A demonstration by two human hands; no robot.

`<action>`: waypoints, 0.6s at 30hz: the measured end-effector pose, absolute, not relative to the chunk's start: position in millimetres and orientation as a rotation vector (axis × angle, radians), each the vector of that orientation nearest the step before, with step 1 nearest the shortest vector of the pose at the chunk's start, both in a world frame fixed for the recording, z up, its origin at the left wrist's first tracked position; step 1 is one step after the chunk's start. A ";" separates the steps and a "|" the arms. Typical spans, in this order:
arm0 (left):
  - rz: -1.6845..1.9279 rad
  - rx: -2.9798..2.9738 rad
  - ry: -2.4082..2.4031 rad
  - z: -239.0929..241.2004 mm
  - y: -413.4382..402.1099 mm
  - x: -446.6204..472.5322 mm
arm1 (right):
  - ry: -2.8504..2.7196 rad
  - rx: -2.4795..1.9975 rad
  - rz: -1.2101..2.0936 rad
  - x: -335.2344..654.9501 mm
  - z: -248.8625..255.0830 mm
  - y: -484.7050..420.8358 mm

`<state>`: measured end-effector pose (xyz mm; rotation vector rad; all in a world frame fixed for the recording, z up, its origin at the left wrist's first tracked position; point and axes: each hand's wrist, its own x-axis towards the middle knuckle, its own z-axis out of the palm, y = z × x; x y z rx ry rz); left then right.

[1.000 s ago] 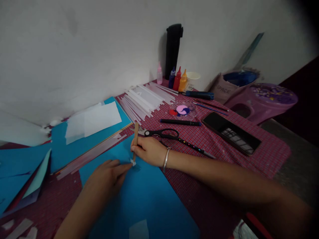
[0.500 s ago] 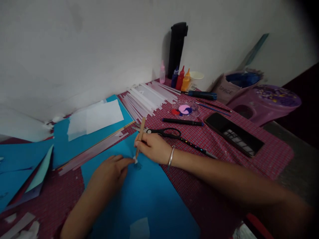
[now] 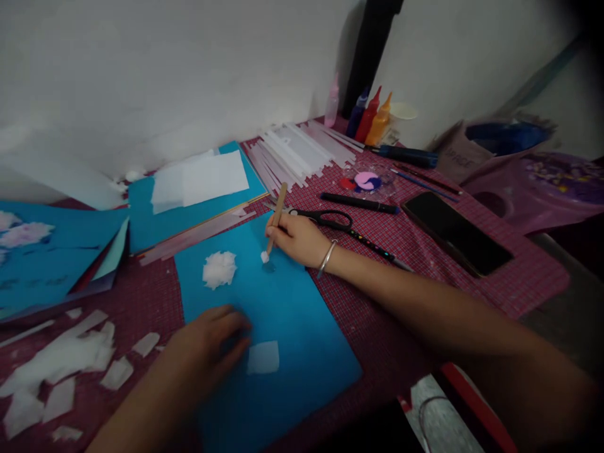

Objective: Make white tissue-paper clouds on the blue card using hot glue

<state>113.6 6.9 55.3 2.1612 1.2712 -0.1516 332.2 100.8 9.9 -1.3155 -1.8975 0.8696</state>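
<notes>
My right hand (image 3: 299,238) pinches a flat wooden stick (image 3: 278,211), tilted upright over the blue sheet (image 3: 283,314). A small crumpled bit of white paper (image 3: 265,257) is at its lower tip, beside a wet-looking glue spot (image 3: 268,267). My left hand (image 3: 214,340), slightly blurred, is over the same sheet with thumb and forefinger apart and nothing seen between them. Close to its fingertips lies a pale paper square (image 3: 264,357). Farther up the sheet sits a round cluster of white paper tufts (image 3: 219,270).
Scissors (image 3: 325,217), a black marker (image 3: 359,203), a phone (image 3: 457,233) and a paint palette (image 3: 367,181) lie to the right. Paper strips (image 3: 302,148) and paint bottles (image 3: 368,119) are at the back. Torn paper scraps (image 3: 66,358) lie at left; a folded blue card (image 3: 56,251) stands above them.
My left hand has moved from the stick's tip down toward the paper square, uncovering the white cluster. My right hand still holds the stick near the glue spot. The view has shifted.
</notes>
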 end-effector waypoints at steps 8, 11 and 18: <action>-0.014 2.146 1.425 28.6 -30.3 119.9 | -1.830 -1.224 0.909 335.3 8.3 99.8; -0.022 2.124 1.341 30.4 -28.3 124.4 | -1.694 -1.154 1.029 339.6 14.5 96.7; 0.200 2.035 1.404 47.9 -8.4 116.1 | -1.571 -0.988 1.328 342.8 31.4 76.9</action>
